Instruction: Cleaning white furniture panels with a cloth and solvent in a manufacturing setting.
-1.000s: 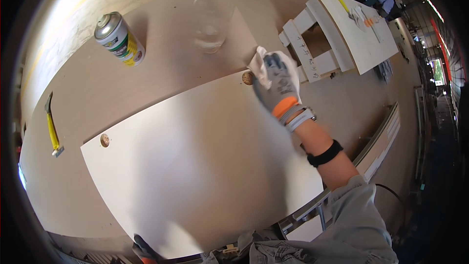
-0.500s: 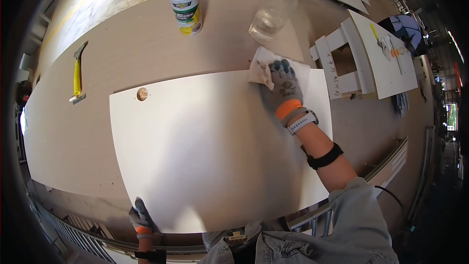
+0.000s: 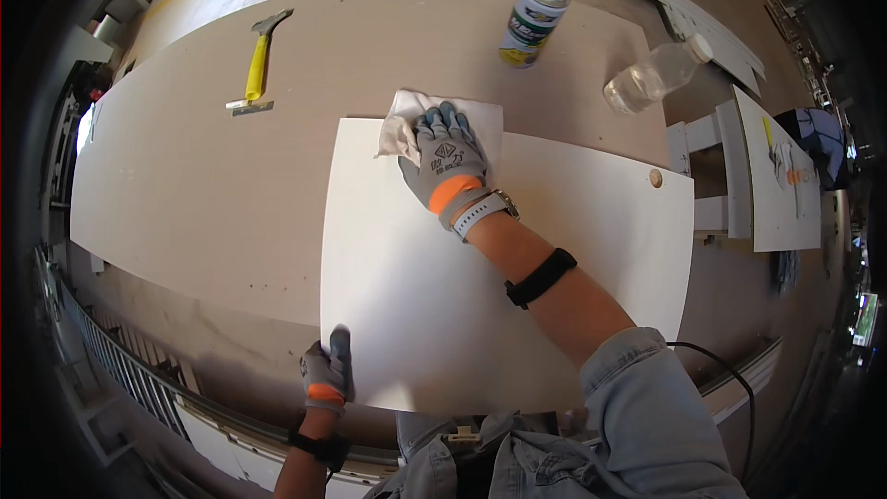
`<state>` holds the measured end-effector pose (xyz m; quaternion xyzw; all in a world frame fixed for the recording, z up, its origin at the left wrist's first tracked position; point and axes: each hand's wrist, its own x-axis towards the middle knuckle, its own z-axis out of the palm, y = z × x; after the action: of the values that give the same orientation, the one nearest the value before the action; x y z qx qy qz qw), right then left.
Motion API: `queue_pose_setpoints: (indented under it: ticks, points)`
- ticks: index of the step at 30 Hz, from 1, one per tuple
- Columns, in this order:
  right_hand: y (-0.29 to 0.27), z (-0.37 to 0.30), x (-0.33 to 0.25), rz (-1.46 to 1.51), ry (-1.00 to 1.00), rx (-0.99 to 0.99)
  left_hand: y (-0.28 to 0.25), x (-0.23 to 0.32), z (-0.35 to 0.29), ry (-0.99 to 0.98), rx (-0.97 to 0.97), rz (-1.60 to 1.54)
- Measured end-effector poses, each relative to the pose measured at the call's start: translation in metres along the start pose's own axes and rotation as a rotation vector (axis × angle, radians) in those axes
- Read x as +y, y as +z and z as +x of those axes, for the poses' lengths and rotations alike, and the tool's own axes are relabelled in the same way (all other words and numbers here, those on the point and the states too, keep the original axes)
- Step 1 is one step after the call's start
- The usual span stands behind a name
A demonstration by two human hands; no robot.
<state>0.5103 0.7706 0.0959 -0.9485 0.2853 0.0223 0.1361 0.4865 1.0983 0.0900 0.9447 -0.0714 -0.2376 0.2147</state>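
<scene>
White panel (image 3: 591,222) lies at the near edge of the table (image 3: 185,148) — likely stiff, slick, best held by its sides. Left hand (image 3: 323,370) clasps its near-left corner, thumb on top; right hand (image 3: 446,148) flattens soft-looking cloth (image 3: 490,117) across its far edge — pinched or not, I cannot tell.

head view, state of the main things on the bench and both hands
Spray can: standing, nozzle bare
Clear bottle: capped, partly filled
Yellow-handled scraper: lying down
White panel: lying flat
Cloth: across panel's far edge, bunched at its left
Right hand: spread on cloth
Left hand: at panel's near left corner
</scene>
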Motion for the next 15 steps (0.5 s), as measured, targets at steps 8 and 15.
queue_pose_setpoints:
  ticks: [8, 15]
  points:
    - [0.020, 0.030, -0.070, -0.055, -0.111, 0.156, -0.004, -0.006, 0.015, 0.030, -0.160, -0.116]
    - [0.077, -0.163, -0.159, 0.086, -0.690, -0.092, 0.023, -0.130, 0.071, 0.537, -0.632, -0.869]
